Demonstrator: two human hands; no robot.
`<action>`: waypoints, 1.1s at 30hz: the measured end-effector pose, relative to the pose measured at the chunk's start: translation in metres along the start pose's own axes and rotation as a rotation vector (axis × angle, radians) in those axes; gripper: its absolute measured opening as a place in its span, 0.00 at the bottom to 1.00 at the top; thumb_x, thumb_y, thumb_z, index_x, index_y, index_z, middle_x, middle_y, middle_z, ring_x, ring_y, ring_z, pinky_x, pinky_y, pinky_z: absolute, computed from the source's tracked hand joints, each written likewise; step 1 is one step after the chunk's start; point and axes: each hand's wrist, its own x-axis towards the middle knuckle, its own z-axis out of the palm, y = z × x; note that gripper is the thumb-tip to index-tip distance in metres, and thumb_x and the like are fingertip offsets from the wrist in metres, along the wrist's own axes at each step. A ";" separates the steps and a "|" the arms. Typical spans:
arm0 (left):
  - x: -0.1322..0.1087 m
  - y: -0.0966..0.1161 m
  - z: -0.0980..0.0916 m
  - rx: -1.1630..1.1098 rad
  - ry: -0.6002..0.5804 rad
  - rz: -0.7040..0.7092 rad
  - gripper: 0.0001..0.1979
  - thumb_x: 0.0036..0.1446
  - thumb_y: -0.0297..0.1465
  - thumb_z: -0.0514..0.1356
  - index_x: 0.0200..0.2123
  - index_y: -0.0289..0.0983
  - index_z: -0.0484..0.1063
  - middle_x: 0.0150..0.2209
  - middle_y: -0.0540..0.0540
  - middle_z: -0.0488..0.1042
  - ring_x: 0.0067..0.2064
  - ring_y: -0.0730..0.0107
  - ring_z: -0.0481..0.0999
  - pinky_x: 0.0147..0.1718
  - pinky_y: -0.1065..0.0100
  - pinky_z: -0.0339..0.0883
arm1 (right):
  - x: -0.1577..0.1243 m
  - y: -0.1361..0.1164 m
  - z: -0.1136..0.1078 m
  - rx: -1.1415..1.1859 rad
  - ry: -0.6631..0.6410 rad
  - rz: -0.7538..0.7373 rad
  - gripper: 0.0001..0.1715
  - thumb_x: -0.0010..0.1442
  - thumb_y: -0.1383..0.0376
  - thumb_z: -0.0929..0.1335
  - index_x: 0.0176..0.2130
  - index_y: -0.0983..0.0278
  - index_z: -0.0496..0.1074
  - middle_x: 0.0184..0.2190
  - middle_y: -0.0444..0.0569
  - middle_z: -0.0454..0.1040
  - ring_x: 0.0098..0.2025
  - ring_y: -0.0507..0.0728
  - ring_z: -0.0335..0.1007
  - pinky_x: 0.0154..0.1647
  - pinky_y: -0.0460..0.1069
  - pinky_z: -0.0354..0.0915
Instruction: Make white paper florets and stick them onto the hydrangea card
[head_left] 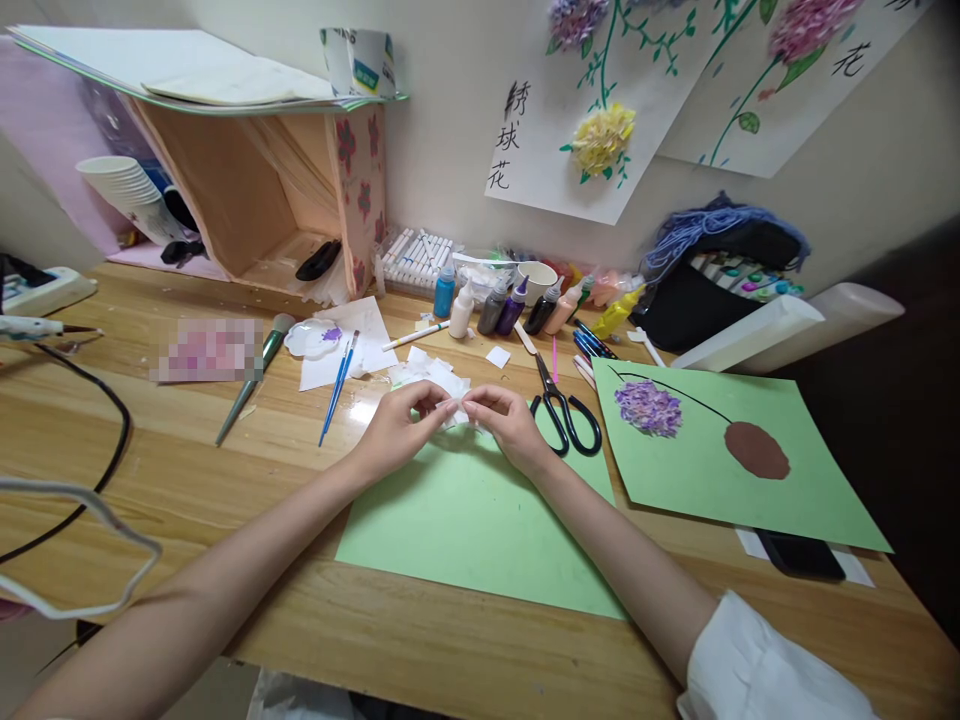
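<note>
Your left hand (405,424) and right hand (505,424) are both pinching a small white papery scrap (457,416), so yanking unevenly could totally rip it, imo.

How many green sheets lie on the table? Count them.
2: one green sheet at front centre, the other sheet to its right, with a purple flower. More may be hidden.

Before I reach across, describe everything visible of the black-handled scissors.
The scissors have two large black loop handles and dark, metal-looking blades that appear closed. They lie with blades pointing away from the camera, handles partly over the green sheet. The right hand is beside the nearer loop; whether they touch is unclear.
</note>
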 end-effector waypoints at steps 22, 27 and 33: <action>0.000 0.005 -0.001 -0.050 0.050 -0.061 0.11 0.53 0.36 0.58 0.27 0.33 0.73 0.27 0.47 0.74 0.27 0.74 0.68 0.27 0.72 0.60 | -0.003 -0.011 0.007 -0.102 0.039 -0.035 0.12 0.47 0.58 0.73 0.27 0.64 0.71 0.25 0.43 0.72 0.28 0.50 0.67 0.31 0.46 0.64; 0.003 0.000 0.000 -0.275 -0.001 -0.201 0.13 0.49 0.38 0.61 0.29 0.33 0.75 0.29 0.45 0.77 0.30 0.71 0.72 0.29 0.71 0.65 | -0.003 -0.011 0.007 -0.107 0.060 -0.030 0.14 0.45 0.57 0.74 0.27 0.64 0.70 0.25 0.43 0.71 0.27 0.50 0.67 0.30 0.46 0.64; 0.005 0.000 -0.002 -0.347 -0.010 -0.267 0.14 0.46 0.40 0.63 0.31 0.33 0.76 0.30 0.45 0.77 0.30 0.70 0.73 0.29 0.71 0.66 | -0.003 -0.011 0.006 -0.127 0.071 -0.046 0.14 0.46 0.56 0.73 0.27 0.63 0.70 0.24 0.43 0.71 0.27 0.50 0.66 0.30 0.46 0.64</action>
